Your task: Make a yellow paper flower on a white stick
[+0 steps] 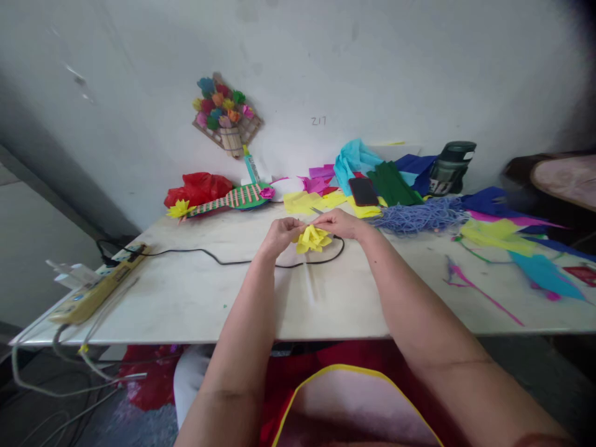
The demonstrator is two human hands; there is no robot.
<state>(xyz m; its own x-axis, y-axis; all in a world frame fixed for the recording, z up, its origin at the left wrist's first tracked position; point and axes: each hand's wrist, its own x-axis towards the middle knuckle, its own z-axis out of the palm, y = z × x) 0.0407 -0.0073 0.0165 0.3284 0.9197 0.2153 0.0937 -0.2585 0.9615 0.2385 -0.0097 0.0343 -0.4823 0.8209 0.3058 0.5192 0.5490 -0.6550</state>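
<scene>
Over the middle of the table, a yellow crepe-paper flower [313,241] is between my two hands, its petals spread toward me. My left hand [283,236] pinches its left edge. On the other side, the fingers of my right hand [339,223] are closed on its upper right edge. A small pointed grey tip [317,211] shows just beyond my right fingers; what it belongs to is hidden. Below the flower a pale, blurred stick [309,284] points toward me. A black cable [223,259] passes under the flower and loops on the right.
A yellow power strip [100,288] lies at the left edge. Behind are a paper-decorated lute shape [246,197] and a red plastic bag [198,188]. Crepe paper [395,183], a phone [363,192], purple string [419,216] and a dark bottle [451,169] crowd the right back.
</scene>
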